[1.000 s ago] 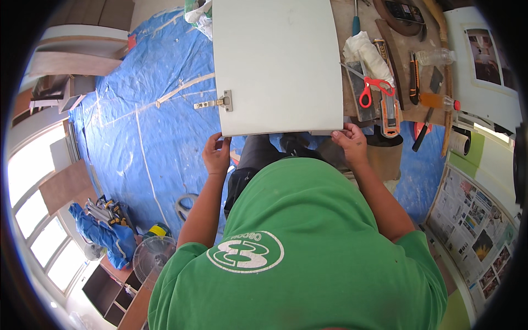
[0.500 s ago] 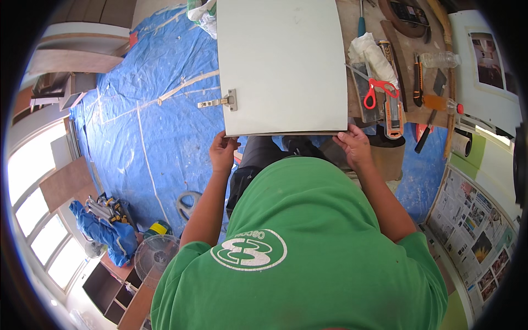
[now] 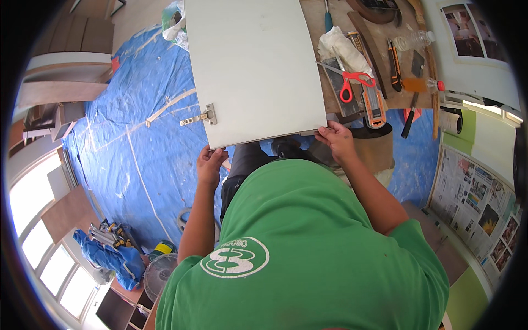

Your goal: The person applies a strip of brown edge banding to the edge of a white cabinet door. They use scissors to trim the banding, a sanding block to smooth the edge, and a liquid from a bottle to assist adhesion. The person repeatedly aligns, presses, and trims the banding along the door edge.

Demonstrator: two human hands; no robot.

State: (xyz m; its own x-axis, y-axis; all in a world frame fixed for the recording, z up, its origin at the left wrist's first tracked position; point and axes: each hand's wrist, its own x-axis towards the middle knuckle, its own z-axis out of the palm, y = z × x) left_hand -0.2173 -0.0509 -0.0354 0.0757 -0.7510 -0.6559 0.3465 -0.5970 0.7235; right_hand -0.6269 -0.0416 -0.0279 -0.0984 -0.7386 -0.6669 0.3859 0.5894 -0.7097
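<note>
I hold a large white cabinet door panel [image 3: 256, 66] flat in front of me by its near edge. My left hand [image 3: 210, 165] grips the near left corner from below. My right hand [image 3: 336, 138] grips the near right corner, fingers curled over the edge. A metal hinge [image 3: 201, 117] sticks out from the panel's left edge. The panel's far end reaches out of view at the top. Its right edge lies over a wooden workbench [image 3: 382, 96].
On the workbench lie red-handled scissors [image 3: 350, 83], an orange and black tool [image 3: 373, 104], a white rag [image 3: 344, 49], a plastic bottle [image 3: 419, 39] and a screwdriver [image 3: 408, 122]. A blue tarp [image 3: 126, 154] covers the floor. A fan [image 3: 159, 275] and tools lie lower left. Newspapers [image 3: 473, 192] lie at right.
The panel has shifted slightly to the right and nearer, and both hands have moved with it, keeping their grip on the near corners.
</note>
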